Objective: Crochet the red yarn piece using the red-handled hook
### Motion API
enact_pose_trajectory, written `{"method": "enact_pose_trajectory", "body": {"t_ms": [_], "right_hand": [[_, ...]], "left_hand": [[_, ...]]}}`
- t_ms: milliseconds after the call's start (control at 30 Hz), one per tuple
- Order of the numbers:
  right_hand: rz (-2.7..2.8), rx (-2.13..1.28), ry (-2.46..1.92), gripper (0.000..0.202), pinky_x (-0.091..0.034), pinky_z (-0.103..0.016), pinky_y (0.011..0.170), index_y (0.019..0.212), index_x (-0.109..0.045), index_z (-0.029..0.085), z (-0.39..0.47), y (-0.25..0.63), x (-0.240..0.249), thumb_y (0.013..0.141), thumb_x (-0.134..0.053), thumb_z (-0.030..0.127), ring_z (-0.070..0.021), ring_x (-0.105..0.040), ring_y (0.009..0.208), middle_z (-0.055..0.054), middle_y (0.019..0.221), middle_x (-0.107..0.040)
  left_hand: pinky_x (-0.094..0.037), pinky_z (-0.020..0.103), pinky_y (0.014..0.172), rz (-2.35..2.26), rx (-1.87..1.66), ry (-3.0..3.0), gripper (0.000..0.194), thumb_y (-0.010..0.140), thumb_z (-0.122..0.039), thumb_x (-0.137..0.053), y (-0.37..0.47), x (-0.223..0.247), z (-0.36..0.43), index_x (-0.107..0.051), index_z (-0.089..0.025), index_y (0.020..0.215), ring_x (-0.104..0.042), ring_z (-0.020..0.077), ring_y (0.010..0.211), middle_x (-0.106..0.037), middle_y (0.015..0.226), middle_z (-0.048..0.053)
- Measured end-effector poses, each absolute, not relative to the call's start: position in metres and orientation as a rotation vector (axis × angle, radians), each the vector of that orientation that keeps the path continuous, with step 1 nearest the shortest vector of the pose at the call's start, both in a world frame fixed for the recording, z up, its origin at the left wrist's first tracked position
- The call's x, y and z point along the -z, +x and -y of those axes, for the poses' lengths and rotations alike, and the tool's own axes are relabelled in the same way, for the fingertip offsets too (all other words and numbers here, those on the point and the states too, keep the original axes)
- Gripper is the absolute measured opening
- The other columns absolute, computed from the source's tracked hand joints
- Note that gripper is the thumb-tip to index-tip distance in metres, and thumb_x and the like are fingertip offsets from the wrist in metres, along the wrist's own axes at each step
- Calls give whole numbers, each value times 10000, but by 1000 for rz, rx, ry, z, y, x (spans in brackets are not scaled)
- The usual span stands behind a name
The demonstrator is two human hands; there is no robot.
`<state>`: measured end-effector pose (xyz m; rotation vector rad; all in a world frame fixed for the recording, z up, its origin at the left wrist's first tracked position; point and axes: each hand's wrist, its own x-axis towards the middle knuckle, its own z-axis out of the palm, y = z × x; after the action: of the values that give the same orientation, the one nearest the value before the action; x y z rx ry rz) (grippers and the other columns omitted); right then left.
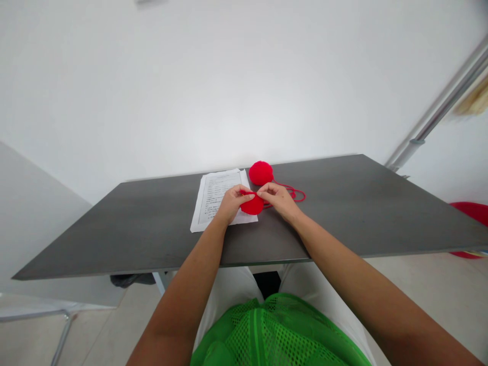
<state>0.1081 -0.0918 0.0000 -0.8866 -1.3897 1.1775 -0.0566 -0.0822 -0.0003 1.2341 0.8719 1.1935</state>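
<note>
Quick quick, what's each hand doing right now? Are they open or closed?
Left hand: closed, holding the round red yarn piece by its top edge.
Right hand: closed, fingers pinching at the same top edge.

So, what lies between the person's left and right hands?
A rounded red woolly piece lies between the left hand and the right hand, pinched at its upper edge, in the head view.

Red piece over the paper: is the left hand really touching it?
Touching. The head view shows the left hand pinching the red piece at its upper edge, with the thumb lying over it.
</note>
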Motion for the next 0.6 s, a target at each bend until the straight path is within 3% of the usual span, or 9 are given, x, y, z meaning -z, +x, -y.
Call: {"method": "enact_pose_trajectory", "body": {"t_ms": [600], "right_hand": [[1422, -1176, -902, 193, -429, -271, 608, 704, -602, 180, 91, 108, 1, 689, -670, 361, -127, -551, 601, 17, 652, -620]], "left_hand": [[-434, 250, 613, -891, -1186, 1259, 270, 552, -258, -813, -57, 4, 79, -624, -148, 709, -585, 111, 580, -654, 626, -16]]}}
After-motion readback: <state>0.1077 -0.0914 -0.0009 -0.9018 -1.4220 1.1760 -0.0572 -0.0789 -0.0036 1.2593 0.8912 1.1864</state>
